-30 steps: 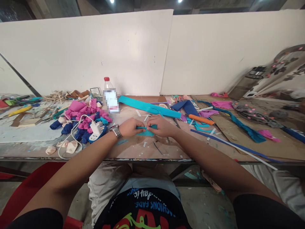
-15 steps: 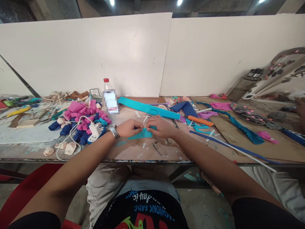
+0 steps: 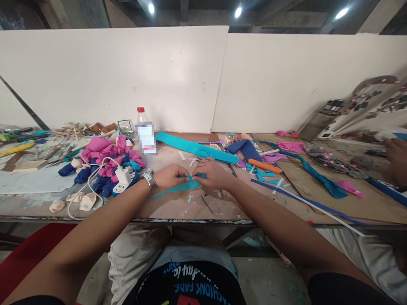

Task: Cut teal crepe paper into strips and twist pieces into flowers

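Both hands pinch a small turquoise strip of crepe paper or cloth (image 3: 182, 186) just above the table, in the middle of the head view. My left hand (image 3: 170, 176), with a metal watch on its wrist, closes thumb and finger on the strip's upper edge. Close beside it, my right hand (image 3: 214, 173) grips the same strip, fingers curled. Part of the strip is hidden by the fingers. Behind the hands lies a long folded turquoise band (image 3: 197, 148). Small white strips (image 3: 192, 162) are scattered around.
At left are magenta and navy bundles (image 3: 104, 152), a power strip with a white cable (image 3: 122, 176) and a phone (image 3: 146, 137) leaning on a bottle (image 3: 140, 112). An orange-handled cutter (image 3: 265, 165) and a blue strip (image 3: 286, 194) lie right. Another person's hand (image 3: 396, 161) is far right.
My hands remain close together on the turquoise strip, and the fingers have shifted slightly along its upper edge. The camera view has tilted up a little.
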Available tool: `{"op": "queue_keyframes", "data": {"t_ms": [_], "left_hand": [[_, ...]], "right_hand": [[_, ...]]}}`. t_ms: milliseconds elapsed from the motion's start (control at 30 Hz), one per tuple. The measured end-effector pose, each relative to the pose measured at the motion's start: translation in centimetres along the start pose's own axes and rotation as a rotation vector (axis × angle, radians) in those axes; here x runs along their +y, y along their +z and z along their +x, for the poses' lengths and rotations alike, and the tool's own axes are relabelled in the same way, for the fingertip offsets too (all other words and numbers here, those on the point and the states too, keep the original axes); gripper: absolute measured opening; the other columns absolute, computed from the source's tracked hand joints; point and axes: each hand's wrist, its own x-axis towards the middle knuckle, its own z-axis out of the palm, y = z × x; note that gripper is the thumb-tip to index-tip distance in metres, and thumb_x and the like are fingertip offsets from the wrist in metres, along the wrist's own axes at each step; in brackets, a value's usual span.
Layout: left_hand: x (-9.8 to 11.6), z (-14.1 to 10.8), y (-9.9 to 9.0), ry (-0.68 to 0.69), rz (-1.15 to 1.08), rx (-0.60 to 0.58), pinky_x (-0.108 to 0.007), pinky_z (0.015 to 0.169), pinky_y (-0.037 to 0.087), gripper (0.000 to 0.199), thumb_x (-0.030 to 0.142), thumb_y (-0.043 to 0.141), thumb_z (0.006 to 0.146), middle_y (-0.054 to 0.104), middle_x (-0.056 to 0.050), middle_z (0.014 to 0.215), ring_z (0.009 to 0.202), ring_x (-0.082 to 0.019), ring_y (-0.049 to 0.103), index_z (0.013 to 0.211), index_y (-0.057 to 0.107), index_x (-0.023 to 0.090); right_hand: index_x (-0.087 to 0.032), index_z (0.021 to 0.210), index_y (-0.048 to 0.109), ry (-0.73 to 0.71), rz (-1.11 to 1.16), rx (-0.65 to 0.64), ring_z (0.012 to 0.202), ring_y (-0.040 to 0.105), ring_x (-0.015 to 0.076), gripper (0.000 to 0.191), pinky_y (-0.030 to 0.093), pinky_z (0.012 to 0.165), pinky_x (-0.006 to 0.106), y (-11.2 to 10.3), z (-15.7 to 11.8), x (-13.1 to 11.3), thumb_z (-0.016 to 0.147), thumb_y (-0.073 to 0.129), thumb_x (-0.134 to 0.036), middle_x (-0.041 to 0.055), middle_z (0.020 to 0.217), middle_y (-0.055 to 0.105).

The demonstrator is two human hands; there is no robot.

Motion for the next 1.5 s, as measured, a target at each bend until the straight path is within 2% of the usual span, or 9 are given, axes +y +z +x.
{"op": "queue_keyframes", "data": {"t_ms": [100,233,400,600,700,800,900,1067,1500], "left_hand": [[0.13,-0.01,0.07,-0.012,-0.047,-0.007,-0.026,0.052,0.023,0.042,0.049,0.055,0.096,0.036,0.004,0.059,0.056,-0.01,0.03,0.071,0.058,0.016],[0.19,0.09,0.11,-0.015,-0.054,0.012,-0.025,0.052,0.023,0.043,0.052,0.055,0.096,0.038,0.004,0.059,0.056,-0.01,0.031,0.073,0.061,0.016],[-0.04,0.27,0.18,-0.018,-0.122,-0.016,-0.025,0.052,0.025,0.037,0.047,0.056,0.095,0.042,0.004,0.059,0.055,-0.01,0.033,0.077,0.064,0.016],[-0.4,0.4,-0.01,-0.019,-0.243,-0.072,-0.025,0.062,0.04,0.019,0.03,0.057,0.089,0.062,0.0,0.073,0.065,-0.013,0.051,0.088,0.069,0.015],[-0.34,0.48,-0.14,-0.031,-0.267,-0.046,-0.026,0.067,0.044,0.022,0.03,0.056,0.088,0.069,-0.003,0.082,0.073,-0.016,0.056,0.092,0.072,0.014],[-0.32,0.52,-0.14,-0.05,-0.222,0.003,-0.027,0.064,0.042,0.035,0.042,0.052,0.096,0.067,-0.003,0.077,0.071,-0.016,0.054,0.088,0.072,0.014],[-0.41,0.5,-0.01,-0.082,-0.206,-0.013,-0.026,0.057,0.037,0.041,0.049,0.053,0.097,0.062,-0.001,0.069,0.061,-0.013,0.048,0.086,0.072,0.015],[-0.45,0.4,0.09,-0.097,-0.231,0.006,-0.023,0.06,0.039,0.037,0.049,0.058,0.094,0.066,-0.001,0.075,0.066,-0.013,0.051,0.088,0.073,0.016],[-0.29,0.31,-0.11,-0.087,-0.252,-0.023,-0.024,0.058,0.033,0.036,0.05,0.063,0.091,0.061,0.001,0.071,0.063,-0.011,0.046,0.089,0.074,0.016]], "right_hand": [[-0.023,0.089,0.076,-0.016,-0.006,0.027,0.091,0.069,0.0231,0.022,0.035,0.088,0.04,0.08,0.06,0.11,0.1,0.062,-0.035,0.0052,0.093,0.08],[-0.023,0.091,0.077,-0.025,0.009,0.072,0.089,0.07,0.0237,0.023,0.038,0.086,0.04,0.37,0.17,0.24,0.1,0.062,-0.038,0.006,0.091,0.08],[-0.023,0.091,0.078,-0.03,-0.01,0.126,0.086,0.07,0.023,0.022,0.039,0.086,0.041,0.73,0.26,0.19,0.1,0.063,-0.038,0.0063,0.089,0.08],[-0.023,0.092,0.077,-0.038,-0.042,0.144,0.086,0.07,0.0226,0.018,0.04,0.086,0.041,0.88,0.23,0.03,0.098,0.065,-0.035,0.0066,0.09,0.08],[-0.024,0.092,0.077,-0.059,-0.053,0.152,0.086,0.07,0.0226,0.018,0.041,0.085,0.041,0.89,0.19,-0.02,0.099,0.063,-0.033,0.0063,0.091,0.08],[-0.024,0.091,0.077,-0.073,-0.048,0.176,0.088,0.07,0.0227,0.018,0.041,0.087,0.041,0.87,0.15,-0.09,0.1,0.062,-0.031,0.0063,0.091,0.08],[-0.024,0.092,0.077,-0.075,-0.044,0.179,0.088,0.07,0.0225,0.017,0.041,0.088,0.042,0.81,0.13,-0.17,0.099,0.065,-0.033,0.0066,0.091,0.08],[-0.023,0.092,0.077,-0.083,-0.047,0.188,0.085,0.07,0.0213,0.013,0.04,0.086,0.041,0.85,0.16,-0.16,0.097,0.069,-0.031,0.0048,0.089,0.079],[-0.023,0.09,0.077,-0.102,-0.063,0.214,0.086,0.071,0.0216,0.013,0.04,0.087,0.041,0.82,0.24,-0.04,0.097,0.068,-0.03,0.0041,0.087,0.079]]}}
